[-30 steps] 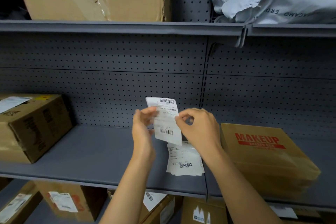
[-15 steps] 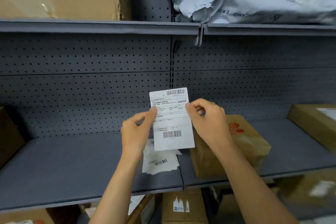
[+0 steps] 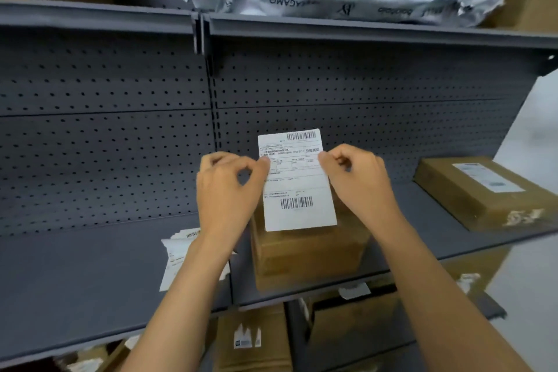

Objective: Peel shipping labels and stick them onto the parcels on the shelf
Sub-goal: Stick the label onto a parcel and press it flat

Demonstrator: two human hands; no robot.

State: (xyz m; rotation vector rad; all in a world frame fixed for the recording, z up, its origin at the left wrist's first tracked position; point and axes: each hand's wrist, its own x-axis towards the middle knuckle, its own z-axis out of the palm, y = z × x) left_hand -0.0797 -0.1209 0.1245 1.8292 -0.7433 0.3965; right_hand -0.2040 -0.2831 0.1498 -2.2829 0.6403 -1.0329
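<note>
Both hands pinch one shipping label upright just above the brown parcel on the shelf: left hand at its left edge, right hand opposite. Thin, floppy and likely sticky-backed, it is best held by the edges

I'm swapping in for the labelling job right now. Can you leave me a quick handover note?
Left hand and right hand each pinch a side edge of one shipping label, held upright in front of the brown parcel on the middle shelf.
Spare labels lie on the shelf left of it.
The flat parcel on the right already carries a label.
Left: stick this label on the brown parcel, then continue.
</note>
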